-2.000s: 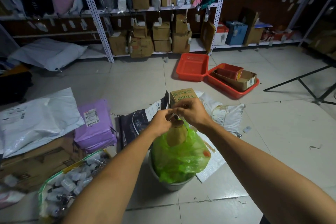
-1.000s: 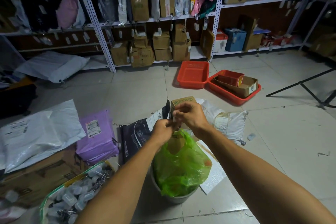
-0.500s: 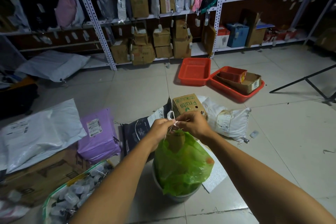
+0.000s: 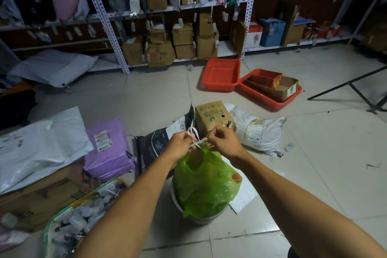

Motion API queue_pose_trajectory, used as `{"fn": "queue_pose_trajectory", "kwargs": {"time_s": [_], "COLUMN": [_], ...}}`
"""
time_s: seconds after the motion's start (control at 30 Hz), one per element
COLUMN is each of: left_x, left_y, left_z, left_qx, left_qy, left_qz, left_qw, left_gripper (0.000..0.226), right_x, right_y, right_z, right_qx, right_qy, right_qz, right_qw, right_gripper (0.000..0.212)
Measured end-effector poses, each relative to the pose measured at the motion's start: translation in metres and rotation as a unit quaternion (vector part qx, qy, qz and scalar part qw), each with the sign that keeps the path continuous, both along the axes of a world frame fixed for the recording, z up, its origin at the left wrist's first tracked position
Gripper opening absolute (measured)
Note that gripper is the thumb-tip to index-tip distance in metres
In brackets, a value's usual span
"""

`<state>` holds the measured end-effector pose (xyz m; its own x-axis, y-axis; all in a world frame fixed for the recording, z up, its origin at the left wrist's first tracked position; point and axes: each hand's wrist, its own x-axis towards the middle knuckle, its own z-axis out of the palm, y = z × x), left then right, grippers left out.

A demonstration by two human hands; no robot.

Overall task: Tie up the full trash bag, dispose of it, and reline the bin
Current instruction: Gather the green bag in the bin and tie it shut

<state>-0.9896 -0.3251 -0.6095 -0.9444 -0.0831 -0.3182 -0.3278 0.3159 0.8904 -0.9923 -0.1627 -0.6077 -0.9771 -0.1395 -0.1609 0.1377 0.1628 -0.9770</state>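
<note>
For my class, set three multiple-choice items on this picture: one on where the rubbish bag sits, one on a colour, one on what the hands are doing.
1. Where is the trash bag?
A. in the bin
B. on a shelf
C. in a red tray

2. What colour is the bag?
A. black
B. green
C. blue

3. The left hand and right hand are:
A. hanging idle
B. flat on the floor
C. pinching the white ties

Answers: 1 A, its bottom sits inside the bin; 2 B, plainly green plastic; 3 C, fingers grip the strips at the bag's neck.

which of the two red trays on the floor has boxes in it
The right red tray, nearer the tripod; the left red tray by the shelving holds nothing.
</note>
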Motion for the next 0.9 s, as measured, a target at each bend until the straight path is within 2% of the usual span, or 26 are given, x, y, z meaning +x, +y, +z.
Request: {"fn": "queue_pose_trajectory", "kwargs": {"time_s": [0.23,0.4,0.5,0.63,0.77,0.9], "left_x": [0.002,0.001,0.001,0.001,0.007,0.011], "left_y": [-0.001,-0.004,-0.002,-0.004,-0.007,-0.009], "left_z": [-0.003,-0.002,0.000,-0.003,-0.005,-0.012], "left_qx": [0.050,0.088,0.111,0.082,0.017,-0.003], "left_qy": [-0.068,-0.098,-0.094,-0.074,-0.038,-0.036], "left_qz": [0.085,0.102,0.106,0.091,0.047,-0.002], "left_qw": [0.993,0.986,0.984,0.990,0.998,0.999], "left_gripper": [0.024,0.020,0.019,0.021,0.024,0.023], "right_x": [0.005,0.000,-0.001,0.000,-0.002,-0.003], "right_y": [-0.013,-0.014,-0.016,-0.020,-0.021,-0.029], "right_z": [0.001,-0.012,-0.018,-0.022,-0.025,-0.028], "right_qx": [-0.046,0.079,0.123,0.120,0.101,0.205], "right_qy": [-0.008,0.058,0.083,0.105,0.081,0.124], "right_qz": [0.053,0.085,0.084,0.060,-0.014,-0.044], "right_qw": [0.998,0.992,0.985,0.985,0.991,0.970], "right_gripper": [0.010,0.010,0.011,0.013,0.011,0.004]}}
